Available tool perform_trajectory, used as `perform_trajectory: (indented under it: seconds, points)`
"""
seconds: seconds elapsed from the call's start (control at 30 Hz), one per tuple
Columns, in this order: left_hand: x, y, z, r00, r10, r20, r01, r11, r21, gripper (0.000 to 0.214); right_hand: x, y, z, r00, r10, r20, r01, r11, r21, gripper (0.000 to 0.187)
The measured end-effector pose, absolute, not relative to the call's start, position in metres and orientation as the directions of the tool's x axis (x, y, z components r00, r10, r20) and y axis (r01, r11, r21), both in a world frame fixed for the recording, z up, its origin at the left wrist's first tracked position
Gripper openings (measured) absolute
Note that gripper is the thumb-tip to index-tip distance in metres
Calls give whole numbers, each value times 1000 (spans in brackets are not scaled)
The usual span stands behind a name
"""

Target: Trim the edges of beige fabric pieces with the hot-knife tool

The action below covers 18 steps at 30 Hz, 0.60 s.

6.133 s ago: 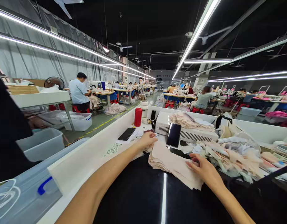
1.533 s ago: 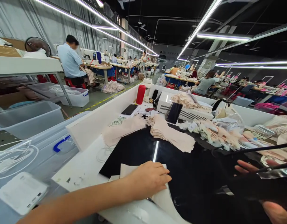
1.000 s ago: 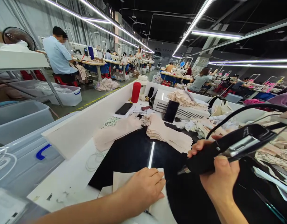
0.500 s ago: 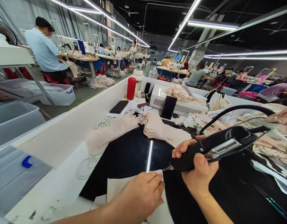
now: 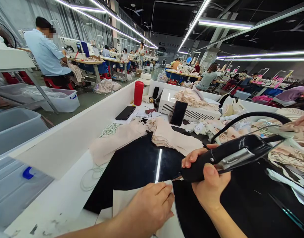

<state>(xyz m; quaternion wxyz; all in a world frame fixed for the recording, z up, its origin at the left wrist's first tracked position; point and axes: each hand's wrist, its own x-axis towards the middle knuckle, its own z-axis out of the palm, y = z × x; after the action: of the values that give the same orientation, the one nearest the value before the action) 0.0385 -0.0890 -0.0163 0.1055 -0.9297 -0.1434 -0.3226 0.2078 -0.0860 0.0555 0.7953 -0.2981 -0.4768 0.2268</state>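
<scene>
My right hand (image 5: 211,178) is wrapped around a black corded hand tool (image 5: 216,162) with a silver lever along its side. The tool's narrow metal tip (image 5: 177,178) points left and meets the edge of a cream fabric piece (image 5: 124,198), close to my left fingertips. Bent and pressed together, the fingers of my left hand (image 5: 152,205) grip the fabric at its upper right corner. Below them is a black glossy board (image 5: 139,162). Part of the fabric is hidden under my left hand.
Beige fabric stacks (image 5: 171,134) lie beyond my hands. Behind them are a phone (image 5: 178,113), a vented white box (image 5: 191,107) and a red bottle (image 5: 138,93). At right, another person's hand (image 5: 299,124) is near the cable; tweezers (image 5: 287,211) lie below.
The view has shifted very slightly. Both of my hands, the tool and the fabric hold nearly the same places.
</scene>
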Motion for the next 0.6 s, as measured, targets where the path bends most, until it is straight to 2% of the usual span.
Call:
perform_trajectory:
  seconds: [0.27,0.6]
  points:
    - [37,-90,-19,801,215,559,336,-934,-123,32,208,-88,57,455,648,610,-89,715,-693,39]
    - [39,-89,-17,752,217,623,334,-940,-75,28,206,-89,54,464,642,611,-55,709,-703,33]
